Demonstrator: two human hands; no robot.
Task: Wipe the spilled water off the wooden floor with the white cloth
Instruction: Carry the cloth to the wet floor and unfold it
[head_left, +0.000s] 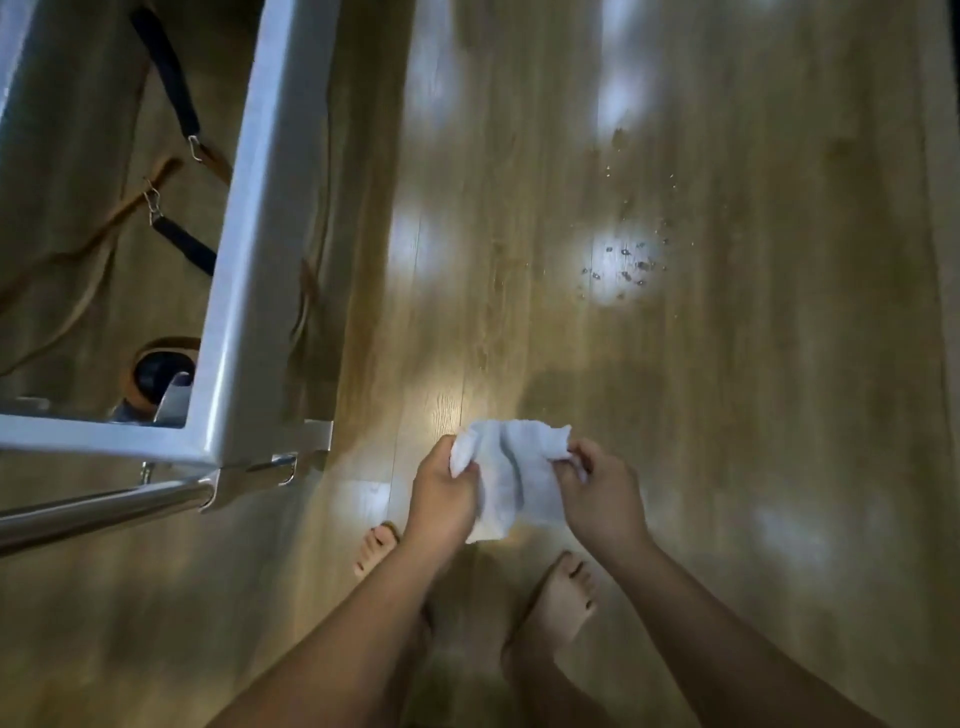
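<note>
The white cloth (511, 475) hangs bunched between both hands in the lower middle of the frame, held up above the wooden floor (779, 415) and not touching it. The left hand (441, 493) grips the cloth's left edge with curled fingers; the right hand (602, 493) pinches its right corner between thumb and fingers. The spilled water (626, 265) lies as a scatter of small droplets in the right-centre of the frame, well apart from the cloth and from the person's bare feet (561, 603) at the bottom, with thinner specks trailing toward the upper right.

Wiping has not begun. The main risk, as I judge it, is the spread of the spill: the drops are tiny and partly lost in the glare patches on the boards, so a single pass over the bright cluster could miss the outlying specks above it. A crumpled cloth may also smear the water rather than lift it. Stepping forward barefoot onto wet boards could cause a slip. The grey metal frame (249, 249) at left stands clear of the spill.
</note>
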